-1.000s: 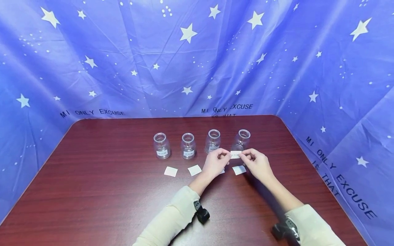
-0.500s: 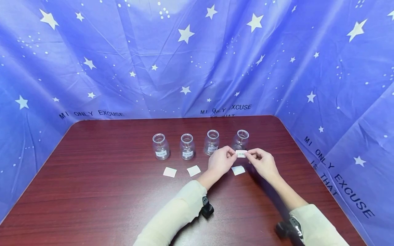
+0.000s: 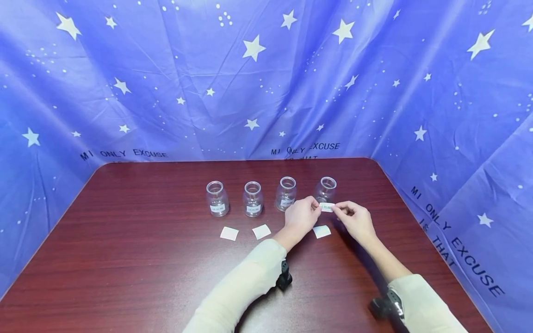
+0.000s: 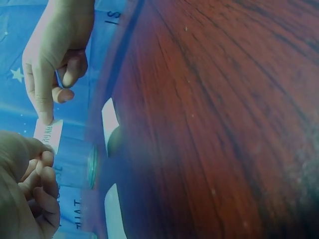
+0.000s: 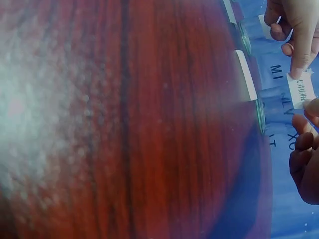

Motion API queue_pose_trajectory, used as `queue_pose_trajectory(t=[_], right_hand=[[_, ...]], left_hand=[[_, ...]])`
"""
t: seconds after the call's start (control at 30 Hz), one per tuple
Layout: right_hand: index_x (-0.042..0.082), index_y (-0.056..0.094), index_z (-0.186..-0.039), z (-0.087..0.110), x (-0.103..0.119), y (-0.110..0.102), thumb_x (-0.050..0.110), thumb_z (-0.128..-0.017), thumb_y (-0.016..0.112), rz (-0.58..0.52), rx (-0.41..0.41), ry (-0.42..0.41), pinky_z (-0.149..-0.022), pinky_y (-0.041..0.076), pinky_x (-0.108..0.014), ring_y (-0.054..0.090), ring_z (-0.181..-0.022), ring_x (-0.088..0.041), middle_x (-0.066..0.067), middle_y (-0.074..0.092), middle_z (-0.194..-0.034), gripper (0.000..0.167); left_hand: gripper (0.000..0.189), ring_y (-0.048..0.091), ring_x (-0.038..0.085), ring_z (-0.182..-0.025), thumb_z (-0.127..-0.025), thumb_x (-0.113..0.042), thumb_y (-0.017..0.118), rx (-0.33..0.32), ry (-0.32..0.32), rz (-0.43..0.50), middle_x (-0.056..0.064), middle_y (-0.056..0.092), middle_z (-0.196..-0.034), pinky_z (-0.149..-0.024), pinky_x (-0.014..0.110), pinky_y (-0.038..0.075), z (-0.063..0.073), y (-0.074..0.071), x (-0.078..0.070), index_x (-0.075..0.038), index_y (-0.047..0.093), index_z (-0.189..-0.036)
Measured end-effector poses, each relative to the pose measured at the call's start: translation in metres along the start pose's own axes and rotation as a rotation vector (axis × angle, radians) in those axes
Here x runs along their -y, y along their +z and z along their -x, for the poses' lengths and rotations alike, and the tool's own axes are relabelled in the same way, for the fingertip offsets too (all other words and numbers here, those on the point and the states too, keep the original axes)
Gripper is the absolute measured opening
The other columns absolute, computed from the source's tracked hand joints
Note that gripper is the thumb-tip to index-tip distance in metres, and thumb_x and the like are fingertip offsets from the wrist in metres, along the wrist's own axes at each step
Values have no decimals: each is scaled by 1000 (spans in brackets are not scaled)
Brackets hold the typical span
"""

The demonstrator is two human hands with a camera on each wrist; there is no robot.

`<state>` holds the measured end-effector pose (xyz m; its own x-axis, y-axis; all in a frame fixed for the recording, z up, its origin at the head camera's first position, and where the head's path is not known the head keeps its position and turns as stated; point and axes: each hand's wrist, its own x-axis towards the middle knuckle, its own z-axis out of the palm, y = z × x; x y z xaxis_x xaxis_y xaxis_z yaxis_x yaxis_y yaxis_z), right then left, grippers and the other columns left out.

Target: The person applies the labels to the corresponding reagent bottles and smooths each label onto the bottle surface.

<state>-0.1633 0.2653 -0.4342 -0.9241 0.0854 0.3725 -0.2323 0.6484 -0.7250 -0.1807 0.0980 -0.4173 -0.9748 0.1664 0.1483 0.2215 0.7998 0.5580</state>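
Observation:
A small white label (image 3: 326,207) with dark printing is stretched between both hands. My left hand (image 3: 300,216) pinches its left end between thumb and finger, and my right hand (image 3: 357,223) pinches the right end. Just behind the label stands the rightmost clear glass jar (image 3: 328,183), its lower part covered by label and fingers. In the left wrist view the label (image 4: 48,135) shows dark characters, and its face is seen in the right wrist view (image 5: 301,91) too. No label shows on the visible part of that jar.
To its left stand three more open glass jars, each bearing a label: one (image 3: 217,200), another (image 3: 252,201) and a third (image 3: 286,190). White paper pieces lie in front, at left (image 3: 229,233), middle (image 3: 261,231) and right (image 3: 322,231), on the dark red table (image 3: 166,277).
Both hands have shifted slightly right with the label, which is now held before the rightmost jar. The left forearm has swung right, covering a paper piece. The jars have stayed put.

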Motion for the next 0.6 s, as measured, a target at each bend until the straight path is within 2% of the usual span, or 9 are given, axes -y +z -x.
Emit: queue_pose_trajectory(t=[0.13,0.47,0.6], right_hand=[[4,71,-85,-1,-3,3,16,-82,71,16,-29,-12,-47,35,-15,42,-50,3,1,57,-60,12],[2,71,-81,-7,-10,12,13,-80,72,19,-87,-62,-46,32,-12,41,-49,3,-4,59,-57,11],[3,71,-82,-8,-10,14,14,-80,72,28,-91,-64,-46,32,-13,41,-48,3,-5,60,-58,10]], left_hand=[[9,58,4,-63,-87,-34,60,6,-1,-29,-14,66,-73,-56,24,42,-2,2,-1,-27,65,-90],[10,65,9,-76,-89,-34,58,-15,-17,-103,-11,67,-86,-62,28,48,-6,8,-2,-28,65,-92],[10,66,10,-77,-88,-34,59,-37,-14,-117,-10,68,-87,-62,29,48,-7,11,0,-27,65,-91]])
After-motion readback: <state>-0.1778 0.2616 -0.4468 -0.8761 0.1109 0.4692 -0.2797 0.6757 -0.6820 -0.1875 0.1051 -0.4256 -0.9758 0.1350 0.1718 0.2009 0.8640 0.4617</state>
